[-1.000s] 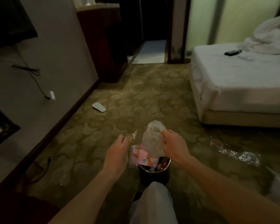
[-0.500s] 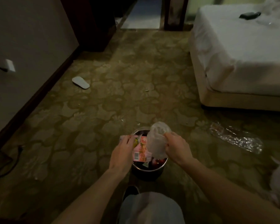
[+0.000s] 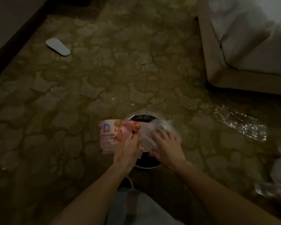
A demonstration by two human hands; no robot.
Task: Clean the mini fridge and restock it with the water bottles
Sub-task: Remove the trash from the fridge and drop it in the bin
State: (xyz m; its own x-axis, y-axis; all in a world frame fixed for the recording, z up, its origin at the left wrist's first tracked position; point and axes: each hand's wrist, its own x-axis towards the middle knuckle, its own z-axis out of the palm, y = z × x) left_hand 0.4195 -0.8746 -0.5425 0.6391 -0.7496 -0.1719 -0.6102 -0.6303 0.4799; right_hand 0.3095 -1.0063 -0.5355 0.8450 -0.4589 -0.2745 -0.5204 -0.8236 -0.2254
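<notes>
1. Wrapper, pink printed: lies flat across the near-left rim of the bin, long axis left to right, most of it overhanging the carpet on the left. Left hand pinches its right end.
2. Clear plastic bag: crumpled over the bin mouth, just right of the wrapper and touching it. Right hand presses down on it with spread, fairly straight fingers.
3. Coming move, judged: pushing both pieces down into the bin; the wrapper's free end points away from the opening, so the left hand is the nearer to fold it in.
4. Fridge and water bottles: not in view.
5. Also present: slipper far left, bed far right, clear film on carpet, right.
</notes>
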